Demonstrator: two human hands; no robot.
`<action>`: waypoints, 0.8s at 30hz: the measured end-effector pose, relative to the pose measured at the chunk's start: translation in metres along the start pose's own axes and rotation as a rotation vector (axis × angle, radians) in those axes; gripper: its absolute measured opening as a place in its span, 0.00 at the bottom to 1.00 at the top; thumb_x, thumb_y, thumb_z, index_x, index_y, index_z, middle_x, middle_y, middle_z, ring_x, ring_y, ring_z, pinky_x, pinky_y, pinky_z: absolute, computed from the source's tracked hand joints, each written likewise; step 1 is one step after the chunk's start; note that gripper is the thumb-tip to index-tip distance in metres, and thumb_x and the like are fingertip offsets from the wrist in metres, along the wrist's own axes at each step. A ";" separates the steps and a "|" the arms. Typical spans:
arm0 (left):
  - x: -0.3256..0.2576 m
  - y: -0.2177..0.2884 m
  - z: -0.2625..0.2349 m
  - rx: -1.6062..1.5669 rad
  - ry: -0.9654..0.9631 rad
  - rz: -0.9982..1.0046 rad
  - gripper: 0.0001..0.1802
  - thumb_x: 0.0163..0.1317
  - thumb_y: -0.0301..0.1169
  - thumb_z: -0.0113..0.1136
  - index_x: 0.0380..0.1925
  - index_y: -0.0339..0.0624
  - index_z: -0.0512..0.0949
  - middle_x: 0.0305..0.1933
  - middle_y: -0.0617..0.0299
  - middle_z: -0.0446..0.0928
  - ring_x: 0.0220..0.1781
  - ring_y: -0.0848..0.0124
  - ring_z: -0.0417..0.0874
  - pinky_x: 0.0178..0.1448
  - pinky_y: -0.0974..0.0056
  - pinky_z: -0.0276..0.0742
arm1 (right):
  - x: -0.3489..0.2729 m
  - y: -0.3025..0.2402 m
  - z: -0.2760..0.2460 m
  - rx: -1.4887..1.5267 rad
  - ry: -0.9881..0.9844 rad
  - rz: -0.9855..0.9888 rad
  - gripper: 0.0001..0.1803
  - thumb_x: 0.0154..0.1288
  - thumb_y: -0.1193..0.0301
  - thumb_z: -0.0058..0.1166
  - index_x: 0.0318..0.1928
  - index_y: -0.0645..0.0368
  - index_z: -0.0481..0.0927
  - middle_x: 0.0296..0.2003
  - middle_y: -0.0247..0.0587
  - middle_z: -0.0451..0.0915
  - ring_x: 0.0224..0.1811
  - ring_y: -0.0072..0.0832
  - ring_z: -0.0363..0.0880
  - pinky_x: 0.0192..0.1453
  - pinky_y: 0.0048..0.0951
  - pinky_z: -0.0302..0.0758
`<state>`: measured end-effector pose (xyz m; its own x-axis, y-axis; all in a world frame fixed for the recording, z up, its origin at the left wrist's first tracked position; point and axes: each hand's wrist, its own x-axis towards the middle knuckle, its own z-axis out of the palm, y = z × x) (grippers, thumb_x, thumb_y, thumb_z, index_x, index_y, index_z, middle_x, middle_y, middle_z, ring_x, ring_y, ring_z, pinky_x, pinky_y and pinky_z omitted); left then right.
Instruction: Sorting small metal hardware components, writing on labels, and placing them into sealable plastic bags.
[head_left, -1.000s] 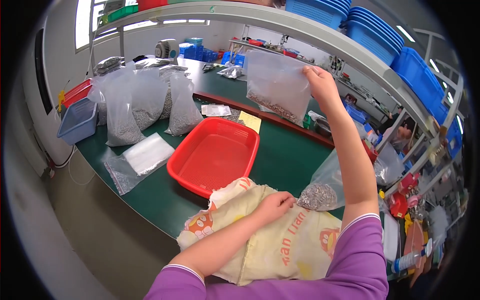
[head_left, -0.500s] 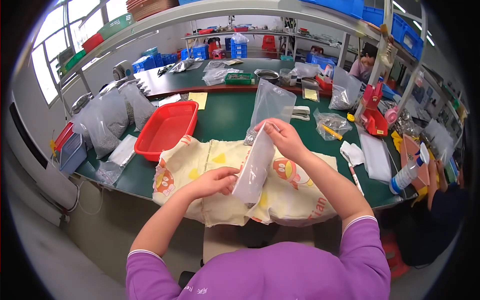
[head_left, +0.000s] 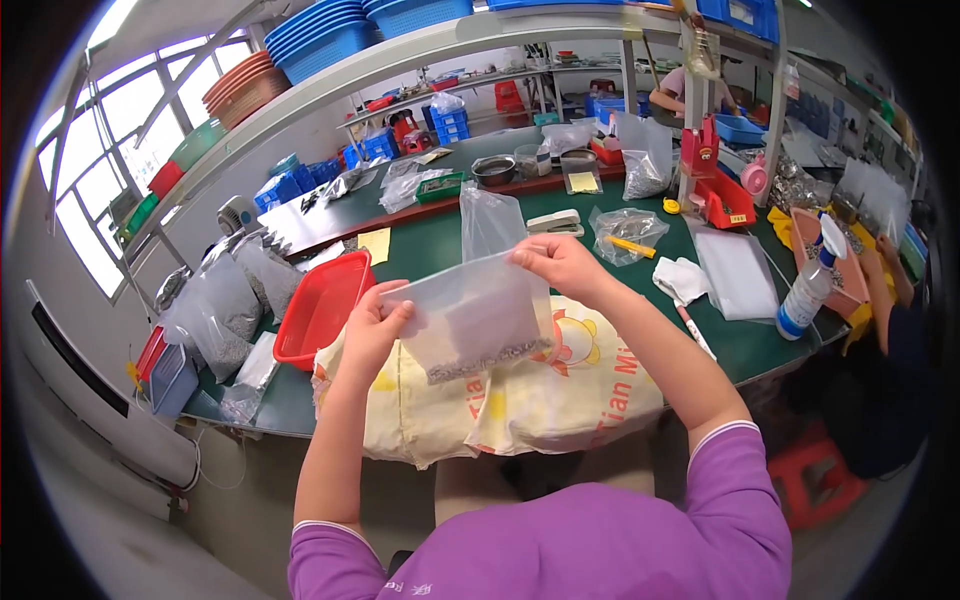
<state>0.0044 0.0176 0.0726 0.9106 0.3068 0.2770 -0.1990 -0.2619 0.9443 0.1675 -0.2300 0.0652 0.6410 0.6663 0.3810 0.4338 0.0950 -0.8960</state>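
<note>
Clear plastic bag [head_left: 478,318], holding a thin layer of small grey pieces along its bottom edge, is hanging above the printed cloth sack [head_left: 520,390] at the green table's [head_left: 440,235] near edge; the left hand [head_left: 375,325] and right hand [head_left: 560,265] are pinching its top corners, fingers closed on the film. It is looking light, limp and slippery; gripping at the top edge seems safest, since the load is sagging low.

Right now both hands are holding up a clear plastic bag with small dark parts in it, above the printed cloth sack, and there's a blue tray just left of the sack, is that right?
Not quite: the tray left of the printed cloth sack is red, not blue, as the head view shows. The rest holds: the left hand and right hand hold up the clear plastic bag with small dark parts along its bottom.
</note>
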 end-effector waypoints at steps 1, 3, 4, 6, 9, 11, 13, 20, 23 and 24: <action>-0.002 -0.012 0.000 0.069 0.002 -0.025 0.20 0.62 0.25 0.56 0.54 0.34 0.67 0.36 0.58 0.81 0.34 0.70 0.83 0.39 0.69 0.78 | -0.005 0.018 0.001 0.002 -0.022 0.070 0.11 0.65 0.65 0.56 0.43 0.58 0.81 0.35 0.28 0.80 0.39 0.15 0.73 0.44 0.21 0.71; -0.010 -0.026 0.007 0.330 0.152 0.104 0.25 0.58 0.25 0.59 0.56 0.37 0.67 0.46 0.54 0.78 0.44 0.67 0.80 0.46 0.65 0.76 | -0.020 0.025 0.006 -0.024 0.016 0.090 0.13 0.64 0.66 0.57 0.47 0.58 0.79 0.29 0.24 0.75 0.33 0.12 0.69 0.39 0.19 0.68; -0.012 -0.029 0.014 0.522 0.262 0.300 0.25 0.56 0.25 0.61 0.56 0.38 0.67 0.49 0.54 0.76 0.48 0.64 0.79 0.50 0.63 0.75 | -0.027 0.022 0.005 -0.024 0.080 0.096 0.15 0.63 0.67 0.57 0.49 0.58 0.78 0.26 0.22 0.70 0.29 0.11 0.65 0.36 0.18 0.66; -0.020 0.001 0.034 0.897 0.161 0.775 0.31 0.48 0.29 0.67 0.55 0.43 0.69 0.56 0.54 0.71 0.60 0.58 0.70 0.61 0.55 0.66 | -0.033 0.028 -0.005 0.002 0.235 0.044 0.22 0.61 0.69 0.60 0.55 0.56 0.73 0.21 0.19 0.54 0.23 0.11 0.53 0.30 0.16 0.59; -0.024 0.016 0.074 1.206 -0.131 0.856 0.35 0.43 0.36 0.69 0.54 0.43 0.69 0.64 0.55 0.63 0.66 0.56 0.64 0.66 0.49 0.60 | -0.046 0.007 -0.012 -0.171 0.231 0.040 0.27 0.56 0.70 0.64 0.56 0.54 0.72 0.21 0.20 0.54 0.24 0.12 0.54 0.30 0.16 0.60; -0.014 0.009 0.089 1.374 -0.175 0.824 0.32 0.43 0.33 0.66 0.52 0.41 0.69 0.69 0.53 0.57 0.67 0.52 0.61 0.68 0.48 0.57 | -0.056 0.001 -0.009 -0.188 0.179 0.116 0.29 0.53 0.70 0.64 0.57 0.53 0.70 0.22 0.21 0.54 0.24 0.13 0.55 0.30 0.18 0.60; 0.004 -0.011 0.083 1.395 -0.211 0.848 0.31 0.43 0.33 0.65 0.51 0.40 0.69 0.69 0.53 0.57 0.68 0.51 0.60 0.68 0.47 0.56 | -0.064 0.000 -0.001 -0.223 0.160 0.102 0.30 0.52 0.69 0.62 0.57 0.53 0.70 0.21 0.23 0.54 0.24 0.14 0.55 0.30 0.19 0.59; 0.020 -0.004 0.078 1.260 -0.286 0.735 0.37 0.39 0.41 0.71 0.50 0.38 0.68 0.70 0.51 0.54 0.68 0.50 0.58 0.69 0.42 0.53 | -0.070 0.011 0.006 -0.255 0.195 0.251 0.26 0.54 0.66 0.62 0.54 0.58 0.72 0.20 0.25 0.62 0.23 0.14 0.62 0.30 0.20 0.61; 0.022 -0.006 0.085 1.132 -0.353 0.699 0.37 0.39 0.42 0.71 0.50 0.39 0.68 0.70 0.51 0.53 0.69 0.49 0.56 0.69 0.42 0.52 | -0.058 0.027 0.009 -0.152 0.102 0.370 0.18 0.59 0.65 0.60 0.47 0.62 0.74 0.23 0.32 0.75 0.21 0.16 0.76 0.27 0.20 0.68; 0.020 -0.008 0.090 1.164 -0.309 0.728 0.36 0.39 0.41 0.71 0.49 0.39 0.68 0.70 0.51 0.54 0.69 0.50 0.57 0.69 0.43 0.52 | -0.054 0.033 0.011 -0.100 0.127 0.307 0.14 0.60 0.67 0.58 0.43 0.62 0.75 0.23 0.32 0.76 0.19 0.18 0.76 0.25 0.20 0.69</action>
<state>0.0572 -0.0568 0.0550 0.8068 -0.3941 0.4401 -0.3823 -0.9163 -0.1197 0.1404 -0.2544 0.0126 0.8222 0.5547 0.1280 0.2640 -0.1725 -0.9490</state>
